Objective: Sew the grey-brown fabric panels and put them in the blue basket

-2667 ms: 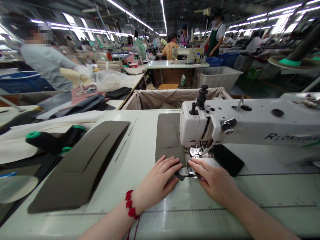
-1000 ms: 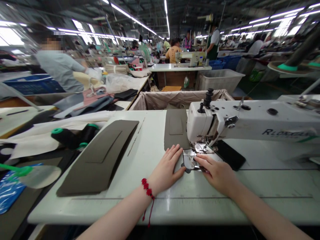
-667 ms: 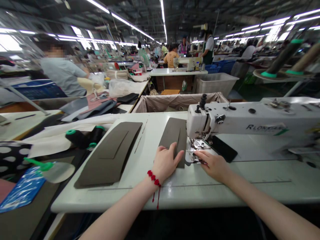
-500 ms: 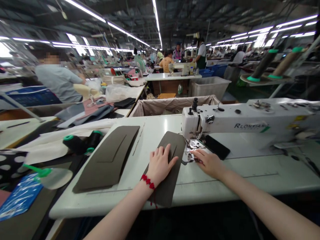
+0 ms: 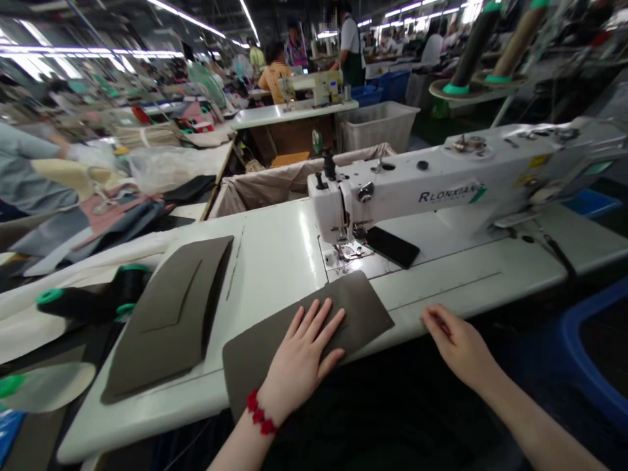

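Note:
My left hand point(image 5: 307, 350), with a red bracelet at the wrist, lies flat and spread on a dark grey-brown fabric panel point(image 5: 366, 304). The panel is turned aslant at the table's front edge, just in front of the needle area, and part of it hangs past the edge. My right hand point(image 5: 454, 343) is off to the right by the front edge, thumb and fingers pinched together; whatever may be between them is too small to make out. Behind stands a white sewing machine point(image 5: 392, 190), with a black phone point(image 5: 392, 246) lying beside its needle plate point(image 5: 346, 252).
A stack of similar panels point(image 5: 169, 314) rests on the left of the sewing table point(image 5: 265, 229). Black thread spools point(image 5: 93, 304) lie further left. A cloth-lined bin point(image 5: 255, 186) stands behind the table. A blue tub point(image 5: 583, 347) is at the right. Co-workers sit and stand farther back.
My left hand has turned the panel aslant and drawn it away from the needle area. My right hand has left the needle plate and moved right to the front edge. The view has swung right and down.

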Demonstrator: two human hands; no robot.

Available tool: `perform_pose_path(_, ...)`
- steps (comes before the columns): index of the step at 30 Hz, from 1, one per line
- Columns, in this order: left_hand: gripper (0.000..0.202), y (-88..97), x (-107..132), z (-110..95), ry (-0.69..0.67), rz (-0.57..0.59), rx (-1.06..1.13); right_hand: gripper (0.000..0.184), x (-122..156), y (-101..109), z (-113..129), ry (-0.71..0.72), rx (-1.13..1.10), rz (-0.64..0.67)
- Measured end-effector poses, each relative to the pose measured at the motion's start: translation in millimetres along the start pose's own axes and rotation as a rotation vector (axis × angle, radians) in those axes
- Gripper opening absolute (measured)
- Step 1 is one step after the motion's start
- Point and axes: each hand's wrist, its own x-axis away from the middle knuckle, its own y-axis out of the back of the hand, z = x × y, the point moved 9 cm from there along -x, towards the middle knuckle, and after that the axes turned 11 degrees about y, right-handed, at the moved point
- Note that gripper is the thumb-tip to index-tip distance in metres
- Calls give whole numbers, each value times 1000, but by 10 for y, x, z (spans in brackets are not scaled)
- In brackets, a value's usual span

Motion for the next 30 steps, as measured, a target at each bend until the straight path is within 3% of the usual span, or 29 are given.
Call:
perform_pose_path(7,64,-13,-211,-39,-99,32,-14,19,420,-314,100,17,93,115)
perform_pose_path(16,64,-47,-171,-59,-117,64,-58,21,360,-563,210,47,57,139)
perform_pose_path(22,64,-59,-181,-72,-126,57,-80,26,287,-563,250,73,135,120)
perform_pose_path(26,58,-40,-167,-26,-98,90,20,30,342,-449,124,46,72,84)
perform_pose_path(30,51,47,-165,282,126,-11,171,27,435,-204,-84,-28,40,-3)
